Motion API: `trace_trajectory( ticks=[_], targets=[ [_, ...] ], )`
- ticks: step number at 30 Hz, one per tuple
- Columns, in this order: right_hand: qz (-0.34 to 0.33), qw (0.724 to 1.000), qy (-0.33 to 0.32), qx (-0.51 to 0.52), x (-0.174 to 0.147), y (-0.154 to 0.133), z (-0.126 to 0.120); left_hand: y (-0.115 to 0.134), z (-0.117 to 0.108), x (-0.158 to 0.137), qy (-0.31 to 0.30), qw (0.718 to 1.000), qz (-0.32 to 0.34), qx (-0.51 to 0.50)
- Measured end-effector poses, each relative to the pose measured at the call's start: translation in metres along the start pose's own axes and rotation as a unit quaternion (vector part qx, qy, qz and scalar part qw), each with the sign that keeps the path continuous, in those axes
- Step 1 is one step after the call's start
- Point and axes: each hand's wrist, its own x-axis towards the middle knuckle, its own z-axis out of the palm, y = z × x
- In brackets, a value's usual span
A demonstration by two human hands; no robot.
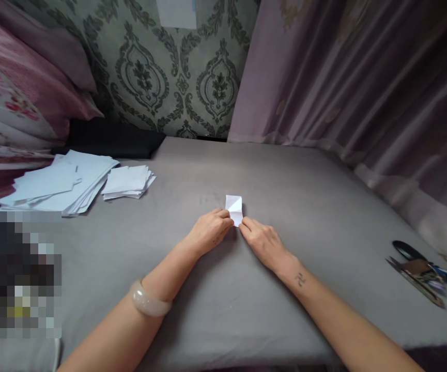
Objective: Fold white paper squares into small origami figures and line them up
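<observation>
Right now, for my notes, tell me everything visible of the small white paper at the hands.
The small white paper looks thin, roughly rectangular, with crease lines, one diagonal. It seems to lie on the grey surface, longer sides running away from the person. The left hand touches its near left side, the right hand its near right corner; covered parts don't show.

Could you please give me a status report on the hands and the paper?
Left hand and right hand at paper. Paper creased, partly covered by left hand. No obstruction seen beside it.
</observation>
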Motion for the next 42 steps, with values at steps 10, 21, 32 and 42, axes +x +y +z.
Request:
trace_trajectory(
  ticks=[10,21,32,42],
  targets=[
    [0.057,0.988,0.025,0.141,-0.019,0.008,0.005,0.007,-0.011,-0.004,-0.051,0.996,0.031,0.072],
    [0.059,0.997,-0.008,0.044,-0.028,0.0,-0.001,0.005,-0.009,-0.006,-0.038,0.999,0.004,0.035],
    [0.289,0.896,0.068,0.33,0.014,0.009,0.01,0.009,-0.01,-0.008,-0.018,0.999,0.025,0.04],
    [0.149,0.964,0.202,0.091,0.017,-0.004,0.013,0.01,-0.014,-0.005,0.259,0.961,-0.006,0.096]
  ],
)
